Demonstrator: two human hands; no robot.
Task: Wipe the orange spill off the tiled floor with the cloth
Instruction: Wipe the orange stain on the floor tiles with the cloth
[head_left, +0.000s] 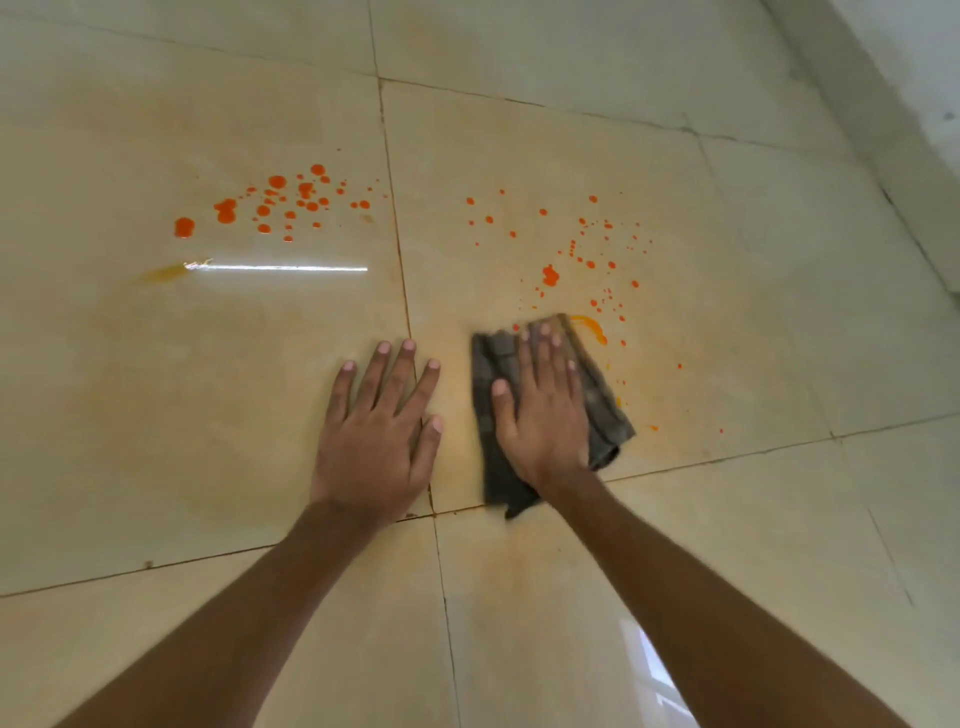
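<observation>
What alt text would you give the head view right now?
The right hand presses a dark cloth flat on the tiled floor, orange drops just beyond it. The left hand rests flat alongside; a second orange cluster lies far-left.

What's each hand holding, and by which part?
Nothing is gripped. The right hand presses flat on the middle of the cloth, fingers straight; the left hand rests flat on the bare floor.
</observation>
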